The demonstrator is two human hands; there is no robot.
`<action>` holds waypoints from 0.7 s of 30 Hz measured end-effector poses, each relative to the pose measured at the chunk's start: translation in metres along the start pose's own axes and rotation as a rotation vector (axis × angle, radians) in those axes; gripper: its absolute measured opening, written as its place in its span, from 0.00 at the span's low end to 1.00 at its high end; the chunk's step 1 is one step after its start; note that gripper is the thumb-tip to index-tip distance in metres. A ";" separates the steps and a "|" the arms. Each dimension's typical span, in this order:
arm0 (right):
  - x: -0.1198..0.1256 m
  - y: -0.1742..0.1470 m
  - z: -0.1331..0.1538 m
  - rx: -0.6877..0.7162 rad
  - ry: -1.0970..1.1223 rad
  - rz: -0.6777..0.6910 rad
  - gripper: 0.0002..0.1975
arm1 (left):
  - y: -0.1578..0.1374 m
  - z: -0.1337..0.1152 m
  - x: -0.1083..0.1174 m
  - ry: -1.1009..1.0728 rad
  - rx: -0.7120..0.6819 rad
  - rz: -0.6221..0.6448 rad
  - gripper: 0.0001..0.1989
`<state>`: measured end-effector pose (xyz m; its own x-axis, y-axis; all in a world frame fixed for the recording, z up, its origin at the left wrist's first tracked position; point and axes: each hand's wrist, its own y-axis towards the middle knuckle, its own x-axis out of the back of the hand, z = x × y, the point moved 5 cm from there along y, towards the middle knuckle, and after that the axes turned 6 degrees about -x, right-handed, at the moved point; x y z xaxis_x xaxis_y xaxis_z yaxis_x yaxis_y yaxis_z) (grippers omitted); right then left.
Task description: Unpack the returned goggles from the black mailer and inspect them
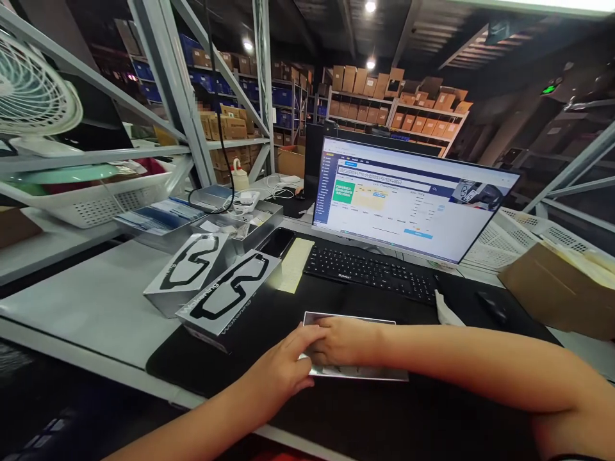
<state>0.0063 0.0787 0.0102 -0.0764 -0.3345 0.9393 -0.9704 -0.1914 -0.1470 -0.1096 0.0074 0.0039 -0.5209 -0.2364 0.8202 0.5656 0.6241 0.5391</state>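
A shallow open box (384,373) with silvery walls lies on the black desk mat in front of me. My left hand (282,363) is closed round its left end, index finger over the rim and thumb lower on the near side. My right hand (352,340) reaches into the box from the right, palm down. Its fingers are bent and partly hidden by the box wall and my left hand, so whether they hold anything cannot be seen. Left of my hands stand two grey printed boxes, a nearer one (235,294) and a farther one (189,266), with black outline designs on their tops.
Behind the box are a keyboard (369,272), a lit monitor (408,198) and a yellow paper sheet (295,266). A mouse (492,307) and a cardboard box (552,291) are at right. Open trays (166,240) with packets stand at left, below a metal frame (168,83).
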 end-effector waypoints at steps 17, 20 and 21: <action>0.035 -0.088 -0.014 -1.105 1.108 -0.157 0.35 | -0.020 -0.008 -0.005 0.049 0.056 -0.110 0.09; 0.041 -0.091 -0.022 -0.993 0.797 -0.207 0.27 | -0.020 -0.007 -0.001 0.071 0.105 -0.101 0.08; 0.044 -0.103 -0.030 -1.015 0.704 -0.261 0.21 | -0.022 -0.005 0.002 0.080 0.131 -0.090 0.07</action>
<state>0.0961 0.1116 0.0765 0.3420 0.2289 0.9114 -0.6893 0.7203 0.0777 -0.1201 -0.0102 -0.0054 -0.5105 -0.3510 0.7850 0.4279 0.6881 0.5860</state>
